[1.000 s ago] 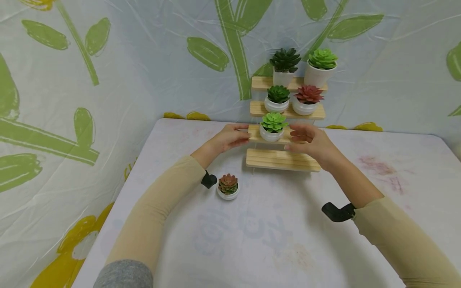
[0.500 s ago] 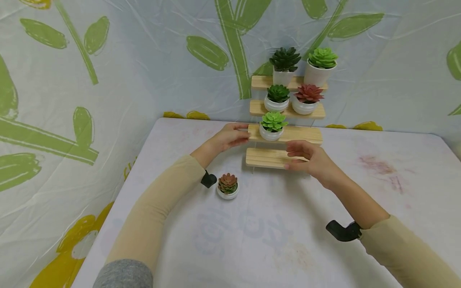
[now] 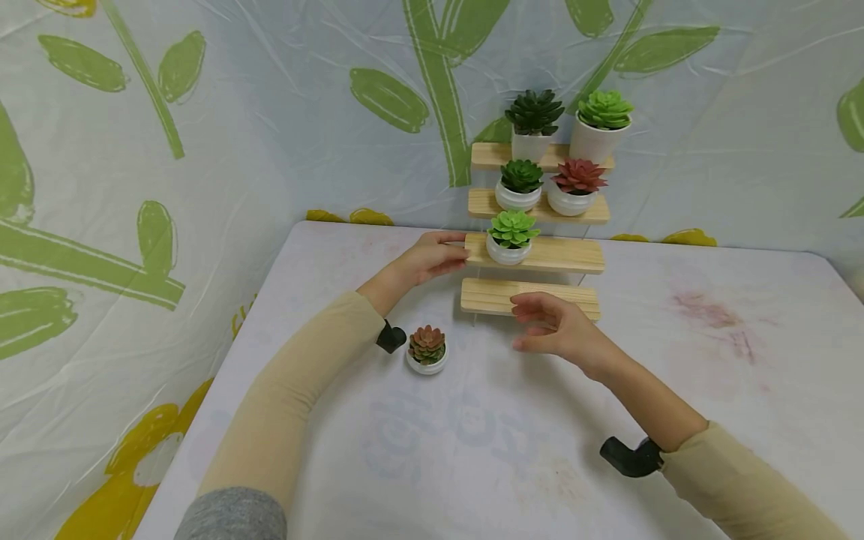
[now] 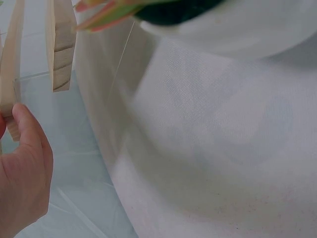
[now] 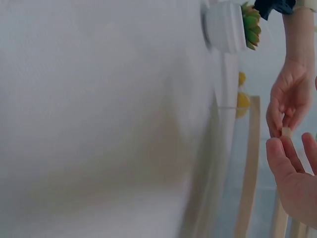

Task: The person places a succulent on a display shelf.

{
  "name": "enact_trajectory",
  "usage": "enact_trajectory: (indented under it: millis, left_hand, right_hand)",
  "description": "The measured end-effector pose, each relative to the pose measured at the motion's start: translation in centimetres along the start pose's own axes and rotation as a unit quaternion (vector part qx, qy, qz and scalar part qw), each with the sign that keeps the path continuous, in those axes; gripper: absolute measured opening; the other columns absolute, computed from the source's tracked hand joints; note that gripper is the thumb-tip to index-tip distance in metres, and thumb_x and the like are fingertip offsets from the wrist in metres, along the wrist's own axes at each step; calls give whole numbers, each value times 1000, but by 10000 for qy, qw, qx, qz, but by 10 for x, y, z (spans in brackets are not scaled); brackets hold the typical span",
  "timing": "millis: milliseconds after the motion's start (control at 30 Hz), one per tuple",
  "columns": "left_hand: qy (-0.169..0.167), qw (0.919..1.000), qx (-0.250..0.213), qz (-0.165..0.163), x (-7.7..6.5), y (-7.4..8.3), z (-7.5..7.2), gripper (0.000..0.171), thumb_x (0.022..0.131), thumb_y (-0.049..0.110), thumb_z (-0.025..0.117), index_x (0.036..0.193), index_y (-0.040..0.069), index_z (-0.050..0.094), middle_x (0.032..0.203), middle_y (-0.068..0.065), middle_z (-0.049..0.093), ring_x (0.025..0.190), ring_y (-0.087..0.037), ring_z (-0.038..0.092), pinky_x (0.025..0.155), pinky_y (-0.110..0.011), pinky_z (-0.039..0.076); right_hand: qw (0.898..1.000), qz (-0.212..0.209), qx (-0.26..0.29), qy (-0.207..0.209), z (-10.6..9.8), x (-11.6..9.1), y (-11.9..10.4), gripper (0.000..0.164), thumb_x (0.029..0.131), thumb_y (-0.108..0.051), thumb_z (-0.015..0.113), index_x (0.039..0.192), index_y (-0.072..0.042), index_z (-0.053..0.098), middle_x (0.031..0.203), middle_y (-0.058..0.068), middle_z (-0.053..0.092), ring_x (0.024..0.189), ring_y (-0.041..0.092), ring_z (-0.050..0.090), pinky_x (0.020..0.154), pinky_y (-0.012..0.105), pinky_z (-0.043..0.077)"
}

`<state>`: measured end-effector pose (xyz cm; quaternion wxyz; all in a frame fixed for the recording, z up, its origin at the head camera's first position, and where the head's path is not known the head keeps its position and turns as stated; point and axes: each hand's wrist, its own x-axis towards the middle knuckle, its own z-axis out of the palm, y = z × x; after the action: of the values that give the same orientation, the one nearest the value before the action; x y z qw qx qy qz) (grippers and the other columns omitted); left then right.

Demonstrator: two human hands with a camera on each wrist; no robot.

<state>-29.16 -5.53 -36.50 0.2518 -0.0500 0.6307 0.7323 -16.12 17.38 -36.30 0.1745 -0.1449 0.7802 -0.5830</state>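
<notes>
My left hand point(image 3: 432, 256) pinches the left end of a wooden shelf board point(image 3: 570, 253), the second from the bottom of a tiered plant stand. In the left wrist view its thumb point(image 4: 30, 126) lies against the wood. A light green succulent point(image 3: 511, 231) in a white pot sits on that board's left half. My right hand point(image 3: 560, 330) holds nothing, its fingers loosely bent, in front of the lowest board point(image 3: 487, 295). On the table, left of the stand, a reddish-green succulent point(image 3: 427, 345) stands upright in a white pot; it also shows in the right wrist view point(image 5: 225, 27).
Higher tiers carry a dark green succulent point(image 3: 521, 177), a red one point(image 3: 579, 177), a taller dark one point(image 3: 534, 114) and a bright green one point(image 3: 604, 111). The white-covered table point(image 3: 715, 435) meets a leaf-patterned cloth backdrop point(image 3: 283, 135) behind the stand.
My right hand has moved from beside the light green succulent down and toward me, past the lowest board. My left hand and the plants keep their places.
</notes>
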Motion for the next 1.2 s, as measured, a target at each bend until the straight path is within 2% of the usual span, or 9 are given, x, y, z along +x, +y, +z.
enact_trajectory:
  millis: [200, 633, 867, 1200]
  left_hand:
    - [35, 10000, -19, 8, 1, 0, 1, 45, 90, -6, 57, 133, -1, 49, 90, -9, 59, 66, -11, 59, 59, -16, 52]
    - [58, 10000, 31, 30, -1, 0, 1, 44, 90, -5, 58, 133, 0, 49, 92, -9, 59, 68, -11, 60, 63, -17, 53]
    - [50, 10000, 49, 30, -2, 1, 2, 45, 90, -4, 58, 133, 0, 49, 90, -9, 59, 68, -11, 60, 62, -17, 53]
    - [68, 10000, 44, 57, -2, 0, 2, 45, 90, -4, 57, 134, 0, 49, 89, -8, 58, 68, -12, 60, 61, -17, 53]
  right_hand:
    - [9996, 56, 223, -179, 14, 1, 6, 67, 74, -5, 78, 132, 2, 45, 133, 23, 44, 120, 39, 42, 95, 30, 46]
    - [9965, -50, 566, -606, 42, 12, 18, 68, 74, -4, 78, 132, 6, 44, 127, 28, 45, 117, 43, 41, 101, 50, 38]
    - [9959, -73, 516, -735, 57, 21, 19, 69, 74, -5, 78, 133, 4, 44, 126, 25, 46, 116, 40, 43, 99, 49, 40]
    - [9966, -113, 129, -802, 76, 39, 18, 71, 72, -4, 80, 134, 1, 45, 123, 18, 50, 113, 35, 48, 94, 46, 46]
